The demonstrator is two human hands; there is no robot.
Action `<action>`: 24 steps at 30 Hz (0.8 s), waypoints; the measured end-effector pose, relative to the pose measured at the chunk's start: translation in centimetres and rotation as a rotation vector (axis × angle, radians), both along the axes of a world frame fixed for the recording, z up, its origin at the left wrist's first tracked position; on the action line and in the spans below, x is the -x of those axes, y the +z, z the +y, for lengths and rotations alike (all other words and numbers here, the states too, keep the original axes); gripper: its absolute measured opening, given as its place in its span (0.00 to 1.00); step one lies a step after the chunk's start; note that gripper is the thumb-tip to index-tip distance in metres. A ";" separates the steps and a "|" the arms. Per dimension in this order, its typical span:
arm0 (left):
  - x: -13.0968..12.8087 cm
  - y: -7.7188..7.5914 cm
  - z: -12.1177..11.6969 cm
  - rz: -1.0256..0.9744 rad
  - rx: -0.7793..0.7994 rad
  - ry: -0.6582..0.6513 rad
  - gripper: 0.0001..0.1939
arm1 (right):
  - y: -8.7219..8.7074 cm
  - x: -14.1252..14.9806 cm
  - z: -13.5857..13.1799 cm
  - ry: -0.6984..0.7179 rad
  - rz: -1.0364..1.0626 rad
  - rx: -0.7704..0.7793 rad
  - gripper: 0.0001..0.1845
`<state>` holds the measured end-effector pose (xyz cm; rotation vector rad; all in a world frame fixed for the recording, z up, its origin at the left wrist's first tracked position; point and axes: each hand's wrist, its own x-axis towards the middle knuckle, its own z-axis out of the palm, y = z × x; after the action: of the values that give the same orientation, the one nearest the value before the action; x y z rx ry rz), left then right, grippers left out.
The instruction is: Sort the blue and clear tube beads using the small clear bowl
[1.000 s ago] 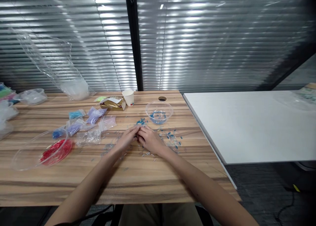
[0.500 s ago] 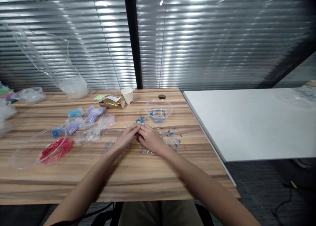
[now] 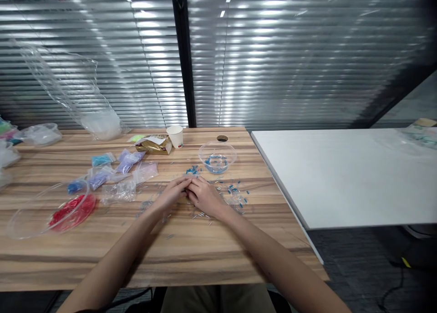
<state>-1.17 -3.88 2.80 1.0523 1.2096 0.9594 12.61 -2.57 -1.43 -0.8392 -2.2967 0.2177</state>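
Note:
My left hand (image 3: 173, 192) and my right hand (image 3: 205, 195) meet over the middle of the wooden table, fingertips together and fingers curled. Whatever is pinched between them is too small and too covered to make out. Just beyond the fingers lies a small heap of blue capsule-like pieces (image 3: 193, 170). Beside my right hand, more blue pieces (image 3: 234, 188) are scattered among clear ones. Clear tube-like bits (image 3: 145, 207) lie near my left wrist. A clear round bowl (image 3: 217, 158) with blue pieces in its bottom stands behind my right hand.
Left of my hands are small bags of purple pieces (image 3: 130, 161), a bag of light blue ones (image 3: 103, 159) and a tilted clear bowl with red pieces (image 3: 70, 212). A paper cup (image 3: 175, 137) and a gold packet (image 3: 154, 145) stand behind. A white table (image 3: 341, 181) adjoins on the right.
The whole view has shifted slightly, so the table sits a little lower in it. Both hands stay together in the same place, with only small finger movement.

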 end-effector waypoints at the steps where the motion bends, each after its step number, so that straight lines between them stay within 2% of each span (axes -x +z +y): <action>1: 0.0 0.0 0.0 -0.018 0.004 0.006 0.16 | -0.1 0.0 0.0 0.000 -0.005 -0.016 0.12; 8: 0.4 -0.6 0.4 -0.151 0.069 0.021 0.19 | 0.2 0.0 -0.1 -0.030 -0.026 -0.044 0.08; 14: 0.4 -0.4 0.4 -0.221 0.093 0.025 0.14 | 0.7 -0.5 -0.3 -0.037 -0.001 -0.054 0.09; 24: 0.3 -0.1 0.4 -0.323 0.158 -0.007 0.05 | 1.3 -1.0 -0.6 -0.020 -0.083 -0.136 0.09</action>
<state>-1.49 -3.51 2.70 0.7424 0.9948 0.9693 13.60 -3.17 -0.14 -0.8149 -2.3490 0.0178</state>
